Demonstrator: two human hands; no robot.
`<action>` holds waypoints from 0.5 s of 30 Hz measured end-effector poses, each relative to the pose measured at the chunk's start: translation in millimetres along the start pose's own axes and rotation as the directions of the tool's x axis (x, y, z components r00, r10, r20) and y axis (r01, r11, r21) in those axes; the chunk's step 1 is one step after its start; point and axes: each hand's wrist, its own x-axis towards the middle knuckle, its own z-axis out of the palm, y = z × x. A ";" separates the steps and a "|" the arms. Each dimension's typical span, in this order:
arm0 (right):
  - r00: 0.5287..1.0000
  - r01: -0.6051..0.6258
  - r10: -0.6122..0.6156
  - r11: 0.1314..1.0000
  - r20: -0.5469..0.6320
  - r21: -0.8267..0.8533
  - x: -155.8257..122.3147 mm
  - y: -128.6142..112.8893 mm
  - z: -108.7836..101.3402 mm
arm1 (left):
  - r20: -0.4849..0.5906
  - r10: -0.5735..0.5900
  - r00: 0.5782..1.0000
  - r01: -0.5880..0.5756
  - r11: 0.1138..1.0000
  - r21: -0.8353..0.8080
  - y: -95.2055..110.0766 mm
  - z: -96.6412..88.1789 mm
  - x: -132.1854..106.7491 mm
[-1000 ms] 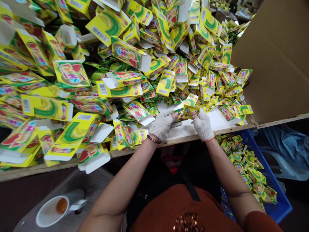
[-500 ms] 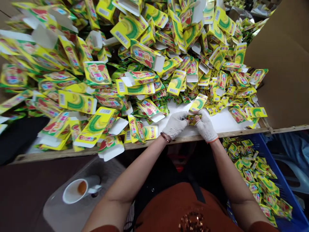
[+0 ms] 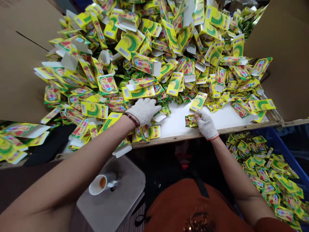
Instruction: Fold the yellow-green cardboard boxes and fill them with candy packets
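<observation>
In a white knit glove, my right hand [image 3: 206,125] pinches small yellow-green candy sachets [image 3: 190,121] low over the white tabletop [image 3: 177,120]. A small yellow carton [image 3: 198,101] lies just beyond its fingers. My left hand [image 3: 143,111], gloved too and with a beaded bracelet at the wrist, rests palm down over the near edge of the carton pile. Its fingers stretch forward and to the right, by an open carton [image 3: 159,117] with a white flap. Whatever lies under that palm is hidden. Green sachets [image 3: 165,109] show beside its fingertips.
A heap of yellow cartons [image 3: 142,62], many with flaps up, covers the back and left of the table. Brown cardboard [image 3: 281,64] walls the right. Below right, a blue crate [image 3: 281,145] holds filled packets. A white mug [image 3: 101,184] stands on a grey stool [image 3: 113,206].
My left hand has let go of the sachets and moved left to the carton pile. The right hand stays put, still pinching them. The view has turned a little left.
</observation>
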 end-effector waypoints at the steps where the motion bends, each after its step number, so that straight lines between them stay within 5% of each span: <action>1: 1.000 0.004 -0.004 1.000 -0.010 0.015 -0.2 0.9 -0.2 | 0.023 0.019 1.000 -0.019 1.000 0.005 -4.8 -0.7 4.2; 5: 0.997 -0.014 0.030 0.972 -0.066 0.233 -4.6 -0.6 -1.8 | -0.037 0.018 0.999 -0.022 0.992 -0.122 7.9 -14.1 7.9; 9: 0.985 -0.027 0.090 0.921 -0.147 0.389 -14.7 -10.2 -6.0 | -0.187 -0.066 0.980 0.011 0.959 -0.282 60.8 -21.2 4.5; 15: 0.974 0.079 -0.095 0.993 -0.204 -0.088 -20.9 -23.6 -29.9 | -0.314 -0.198 0.929 -0.043 0.783 -0.621 122.6 2.2 23.8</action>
